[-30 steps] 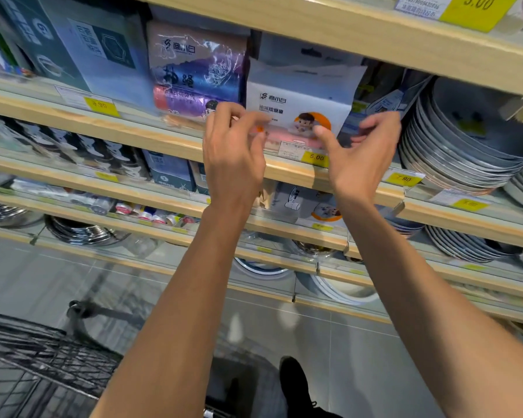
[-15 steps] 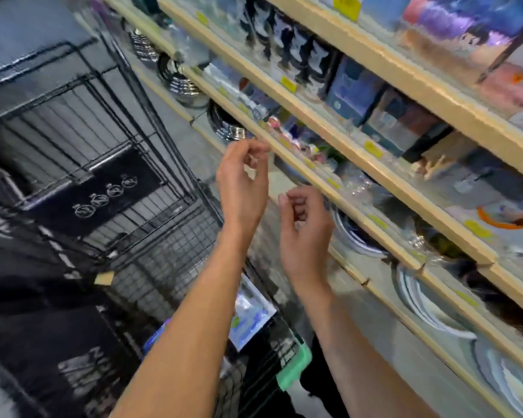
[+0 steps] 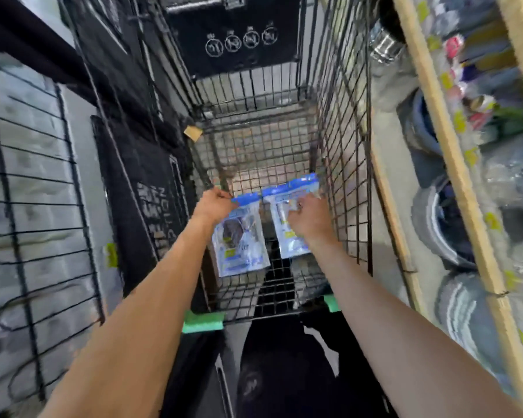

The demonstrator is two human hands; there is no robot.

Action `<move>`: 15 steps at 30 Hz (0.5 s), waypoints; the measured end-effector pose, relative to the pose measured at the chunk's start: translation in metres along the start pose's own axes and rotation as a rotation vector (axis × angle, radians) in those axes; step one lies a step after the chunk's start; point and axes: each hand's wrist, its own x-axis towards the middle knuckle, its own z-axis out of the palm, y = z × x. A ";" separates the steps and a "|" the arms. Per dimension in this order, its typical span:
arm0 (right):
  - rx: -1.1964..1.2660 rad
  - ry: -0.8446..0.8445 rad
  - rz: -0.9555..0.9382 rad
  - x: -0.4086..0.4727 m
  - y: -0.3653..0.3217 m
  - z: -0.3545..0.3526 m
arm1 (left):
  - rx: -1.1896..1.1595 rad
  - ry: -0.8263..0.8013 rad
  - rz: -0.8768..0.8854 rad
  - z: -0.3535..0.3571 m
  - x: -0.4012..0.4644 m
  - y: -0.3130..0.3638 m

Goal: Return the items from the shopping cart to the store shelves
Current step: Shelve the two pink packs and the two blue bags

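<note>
Low at mid-frame, inside the cart point(image 3: 341, 140), the left hand point(image 3: 213, 205) pinched one packet point(image 3: 242, 242) by its top edge; the right hand point(image 3: 310, 220) had closed on the other packet point(image 3: 293, 224). Such thin pinches on slick film could slip on lifting.

Black wire cart point(image 3: 338, 122), blue-white packets point(image 3: 242, 239), green handle point(image 3: 202, 321)
</note>
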 end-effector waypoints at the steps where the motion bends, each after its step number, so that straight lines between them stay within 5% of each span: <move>1: -0.014 -0.006 0.057 0.005 0.015 0.014 | -0.030 -0.016 -0.068 0.004 0.003 -0.015; 6: -0.012 -0.099 0.354 0.021 0.081 0.052 | -0.018 0.004 -0.378 0.038 0.026 -0.090; 9: 0.009 -0.137 0.444 0.047 0.121 0.077 | 0.089 0.003 -0.386 0.043 0.009 -0.092; 15: 0.072 -0.120 0.457 0.040 0.089 0.059 | -0.118 -0.078 -0.488 0.050 0.013 -0.106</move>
